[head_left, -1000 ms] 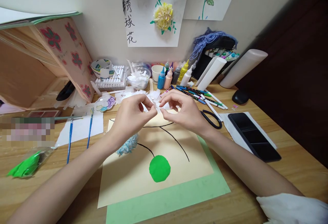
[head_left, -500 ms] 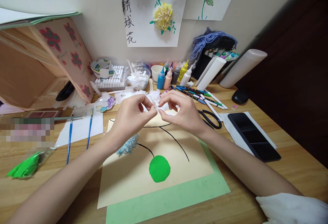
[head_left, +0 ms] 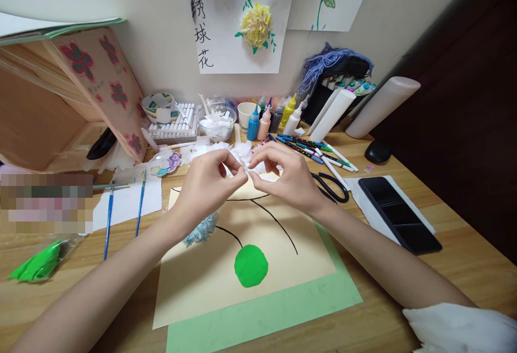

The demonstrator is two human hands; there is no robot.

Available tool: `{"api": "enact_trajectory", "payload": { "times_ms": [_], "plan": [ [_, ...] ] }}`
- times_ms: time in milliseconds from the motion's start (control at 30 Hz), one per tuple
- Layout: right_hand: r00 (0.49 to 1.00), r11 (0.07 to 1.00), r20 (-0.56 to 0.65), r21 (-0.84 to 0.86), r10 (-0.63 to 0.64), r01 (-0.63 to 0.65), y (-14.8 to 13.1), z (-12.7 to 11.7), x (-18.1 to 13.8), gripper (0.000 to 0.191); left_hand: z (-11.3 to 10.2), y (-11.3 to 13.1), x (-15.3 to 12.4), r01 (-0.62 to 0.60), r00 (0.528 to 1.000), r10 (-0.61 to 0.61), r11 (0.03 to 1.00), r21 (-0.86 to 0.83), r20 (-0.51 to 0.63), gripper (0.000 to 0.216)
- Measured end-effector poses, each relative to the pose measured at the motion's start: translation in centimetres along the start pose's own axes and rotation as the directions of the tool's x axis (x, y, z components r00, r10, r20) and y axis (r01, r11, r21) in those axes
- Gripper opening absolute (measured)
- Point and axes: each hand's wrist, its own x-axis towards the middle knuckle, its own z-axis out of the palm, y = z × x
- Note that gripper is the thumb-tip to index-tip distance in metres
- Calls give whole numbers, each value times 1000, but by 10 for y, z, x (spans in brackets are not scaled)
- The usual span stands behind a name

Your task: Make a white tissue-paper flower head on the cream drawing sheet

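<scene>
My left hand (head_left: 212, 178) and my right hand (head_left: 285, 178) meet fingertip to fingertip above the top of a cream sheet (head_left: 194, 293). Thumbs and forefingers pinch a small scrap of white paper, mostly hidden by the fingers. Just behind them lies a heap of white paper scraps (head_left: 242, 151). On the cream sheet are thin black curved lines, a flat bright green disc (head_left: 251, 265) and a fluffy blue-and-white paper pompom (head_left: 202, 229), partly covered by my left wrist. A green sheet (head_left: 262, 318) lies underneath.
Black-handled scissors (head_left: 333, 188), felt pens (head_left: 311, 151) and a black phone-like case (head_left: 399, 215) lie to the right. Paint bottles (head_left: 264, 122) and a bowl of paper strips (head_left: 217, 125) stand at the back. Brushes (head_left: 109, 223) and a green bag (head_left: 38, 261) are left.
My hands hold nearly the same pinch, with only a tiny shift of the fingers. The view has moved very slightly; the things on the table stay put.
</scene>
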Motion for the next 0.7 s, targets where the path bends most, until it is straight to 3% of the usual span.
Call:
{"api": "enact_trajectory", "payload": {
  "times_ms": [700],
  "plan": [
    [1000, 999, -4, -36, -6, 6, -1, 0, 0, 7, 0, 1, 0, 6, 1000, -6, 1000, 17, -7, 12]
  ]
}}
